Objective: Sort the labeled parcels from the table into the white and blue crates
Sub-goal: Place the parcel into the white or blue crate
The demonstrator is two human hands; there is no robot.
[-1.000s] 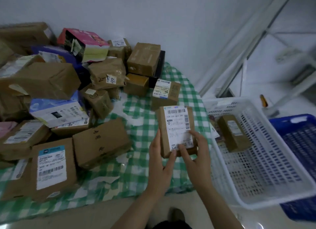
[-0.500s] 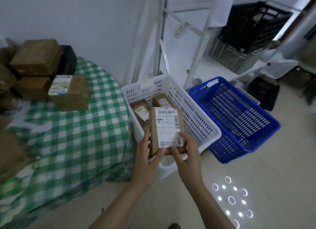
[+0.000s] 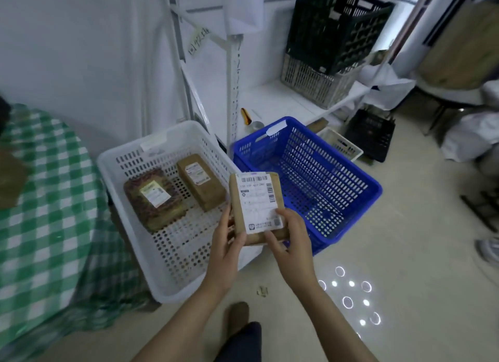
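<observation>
White crate point(image 3: 127, 156), parcel point(image 3: 256, 205) between hands

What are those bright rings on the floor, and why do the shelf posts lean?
Head view: the rings are probably lamp glare on the glossy floor; the wide lens slants the shelf post; the checked tablecloth is blurred, the held parcel fairly sharp.

you have carried the parcel point(image 3: 256, 207) off the checked table point(image 3: 40, 199). your left hand point(image 3: 229, 243) and right hand point(image 3: 291, 240) now hold it where the white crate point(image 3: 113, 156) meets the blue crate point(image 3: 372, 183), and your view has swung right with it.
</observation>
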